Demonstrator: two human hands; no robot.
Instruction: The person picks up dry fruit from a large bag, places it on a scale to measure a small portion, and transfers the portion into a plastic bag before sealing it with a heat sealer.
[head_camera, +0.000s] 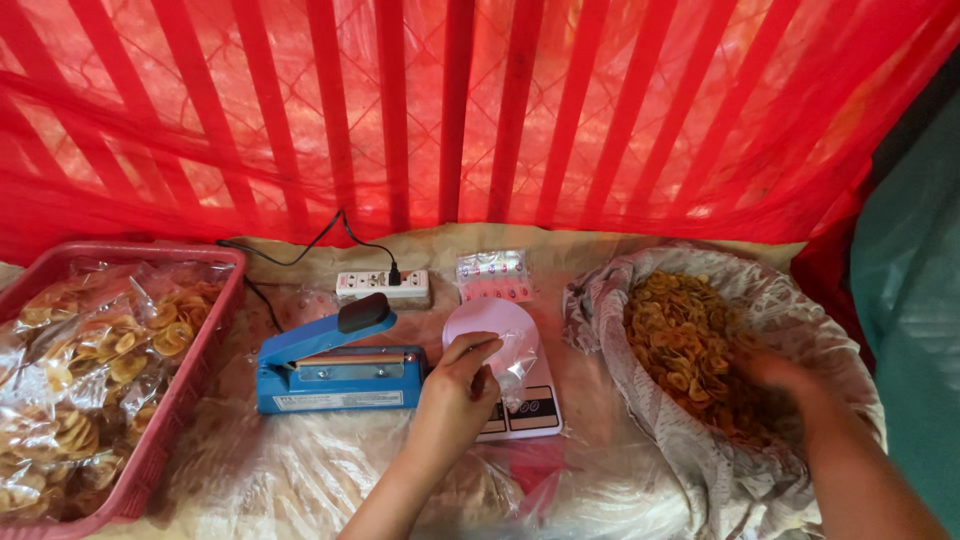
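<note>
Left hand (462, 385) pinching clear bag (512, 362) over scale (520, 405), right hand (775, 375) at three o'clock, blurred in chips (685, 345), grip unclear

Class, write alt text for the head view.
A left hand holds a clear bag over a small scale while the right hand reaches into a sack of chips. A blue sealer sits beside a red basket.

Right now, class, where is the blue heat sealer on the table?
In the head view, the blue heat sealer sits left of centre, between the red basket of bagged chips and the kitchen scale, just in front of the power strip.
</note>
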